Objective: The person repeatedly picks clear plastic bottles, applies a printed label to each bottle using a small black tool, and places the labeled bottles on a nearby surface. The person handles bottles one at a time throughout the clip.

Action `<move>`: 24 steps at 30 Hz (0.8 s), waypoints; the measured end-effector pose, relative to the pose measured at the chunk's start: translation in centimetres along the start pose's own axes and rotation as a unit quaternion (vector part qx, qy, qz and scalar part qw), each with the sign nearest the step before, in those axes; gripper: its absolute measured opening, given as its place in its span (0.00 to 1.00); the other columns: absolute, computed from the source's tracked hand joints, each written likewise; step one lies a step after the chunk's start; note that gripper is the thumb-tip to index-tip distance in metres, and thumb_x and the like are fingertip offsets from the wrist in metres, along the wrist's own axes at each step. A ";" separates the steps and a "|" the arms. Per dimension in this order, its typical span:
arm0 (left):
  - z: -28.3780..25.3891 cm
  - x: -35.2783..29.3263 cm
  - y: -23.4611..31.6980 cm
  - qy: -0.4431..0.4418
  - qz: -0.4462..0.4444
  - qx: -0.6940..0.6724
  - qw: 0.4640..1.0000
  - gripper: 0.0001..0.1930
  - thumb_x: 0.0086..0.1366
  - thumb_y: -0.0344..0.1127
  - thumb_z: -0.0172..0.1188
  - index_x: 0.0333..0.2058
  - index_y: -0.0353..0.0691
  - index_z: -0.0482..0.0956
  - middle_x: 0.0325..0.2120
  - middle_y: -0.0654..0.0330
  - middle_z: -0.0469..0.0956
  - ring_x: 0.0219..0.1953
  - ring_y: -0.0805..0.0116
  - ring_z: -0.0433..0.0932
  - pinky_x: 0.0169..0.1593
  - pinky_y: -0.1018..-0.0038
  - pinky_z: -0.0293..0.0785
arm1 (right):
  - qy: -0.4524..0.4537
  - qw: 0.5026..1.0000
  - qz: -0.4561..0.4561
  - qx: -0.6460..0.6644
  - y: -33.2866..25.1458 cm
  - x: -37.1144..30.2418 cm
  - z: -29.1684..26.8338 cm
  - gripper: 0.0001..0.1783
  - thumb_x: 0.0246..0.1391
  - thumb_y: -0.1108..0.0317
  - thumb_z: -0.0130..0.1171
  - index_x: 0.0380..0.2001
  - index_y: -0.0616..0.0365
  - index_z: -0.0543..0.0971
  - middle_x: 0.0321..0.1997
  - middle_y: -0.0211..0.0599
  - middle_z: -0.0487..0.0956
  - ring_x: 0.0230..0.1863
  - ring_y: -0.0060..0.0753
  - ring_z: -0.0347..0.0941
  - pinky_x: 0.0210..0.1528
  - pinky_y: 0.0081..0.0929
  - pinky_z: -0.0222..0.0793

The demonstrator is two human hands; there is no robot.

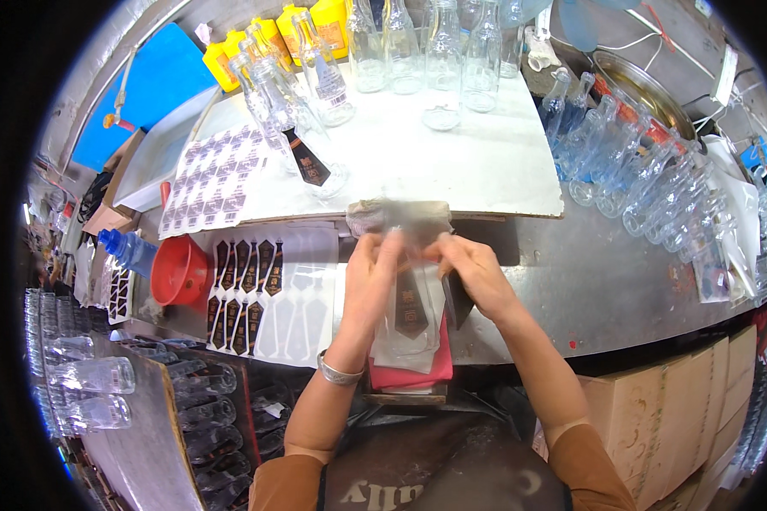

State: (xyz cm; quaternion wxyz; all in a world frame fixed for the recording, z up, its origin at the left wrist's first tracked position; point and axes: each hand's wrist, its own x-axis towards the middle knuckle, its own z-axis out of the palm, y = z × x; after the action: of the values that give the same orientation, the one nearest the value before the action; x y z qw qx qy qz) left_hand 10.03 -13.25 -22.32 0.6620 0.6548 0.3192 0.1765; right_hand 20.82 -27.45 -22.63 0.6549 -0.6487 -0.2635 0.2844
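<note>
A clear glass bottle [413, 328] lies in front of me, its base toward me, with a dark tie-shaped label [411, 308] on its upper side. Around its neck end, my left hand [373, 271] is closed, its fingertips smeared by motion. My right hand [477, 274] has its fingers bent at the other side of the neck, and a dark flat piece [460, 300] is tucked under them. Pink cloth [439, 366] shows beneath the bottle. A rolled pale cloth [366, 217] lies just beyond my fingers.
Left of me lies a sheet of dark tie-shaped labels [245, 289], beside a red bucket [179, 271]. Glass bottles [443, 68] stand on the raised white board [452, 170], one bearing a tie label [307, 162]. More bottles [639, 179] lean at right, above cardboard boxes [665, 417].
</note>
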 end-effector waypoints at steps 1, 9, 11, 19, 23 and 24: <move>-0.2 -0.1 -0.1 -0.005 -0.016 -0.023 1.000 0.30 0.72 0.57 0.54 0.42 0.26 0.76 0.32 0.55 0.80 0.36 0.68 0.77 0.43 0.71 0.74 | -0.022 0.999 0.011 -0.025 -0.6 0.3 0.5 0.25 0.70 0.54 0.49 0.28 0.65 0.79 0.31 0.31 0.79 0.35 0.20 0.71 0.40 0.22 0.66; 0.1 0.1 -1.7 -0.018 0.035 -0.021 0.999 0.29 0.75 0.57 0.50 0.41 0.29 0.76 0.36 0.56 0.77 0.40 0.72 0.72 0.45 0.75 0.71 | -0.087 0.985 0.043 -0.141 -2.3 1.5 1.2 0.28 0.66 0.48 0.54 0.37 0.68 0.84 0.26 0.33 0.79 0.31 0.22 0.71 0.36 0.26 0.69; 0.1 0.1 -1.9 -0.030 0.034 -0.066 0.997 0.29 0.75 0.58 0.50 0.42 0.30 0.76 0.36 0.58 0.77 0.39 0.74 0.71 0.44 0.76 0.70 | -0.093 0.985 0.043 -0.136 -2.4 1.5 1.3 0.27 0.66 0.48 0.54 0.38 0.68 0.83 0.26 0.34 0.79 0.31 0.22 0.71 0.37 0.26 0.69; 0.3 -0.2 -1.9 -0.045 0.018 -0.108 0.993 0.26 0.77 0.56 0.47 0.45 0.33 0.75 0.36 0.62 0.76 0.37 0.77 0.71 0.41 0.79 0.69 | -0.093 0.985 0.018 -0.145 -1.9 1.4 1.3 0.30 0.65 0.44 0.57 0.40 0.67 0.84 0.31 0.40 0.84 0.34 0.27 0.79 0.39 0.28 0.74; 0.3 -0.2 -2.2 -0.037 0.026 -0.126 0.991 0.28 0.76 0.57 0.48 0.47 0.31 0.75 0.38 0.61 0.75 0.38 0.76 0.69 0.42 0.79 0.67 | -0.094 0.984 0.022 -0.150 -2.0 1.4 1.3 0.30 0.65 0.43 0.56 0.37 0.65 0.85 0.29 0.38 0.84 0.32 0.27 0.78 0.38 0.28 0.73; 0.0 0.2 -2.7 -0.043 0.003 -0.127 0.991 0.26 0.77 0.56 0.46 0.46 0.33 0.75 0.37 0.62 0.76 0.37 0.76 0.72 0.42 0.79 0.69 | -0.100 0.984 0.026 -0.145 -2.0 1.6 1.2 0.31 0.65 0.41 0.55 0.35 0.64 0.85 0.28 0.37 0.84 0.32 0.27 0.78 0.38 0.28 0.72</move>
State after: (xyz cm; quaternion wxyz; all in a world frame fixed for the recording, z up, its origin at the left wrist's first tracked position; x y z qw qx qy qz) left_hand 9.68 -13.39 -24.97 0.7522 0.5737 0.2631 0.1892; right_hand 21.11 -25.49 -20.63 0.5168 -0.7114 -0.3495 0.3236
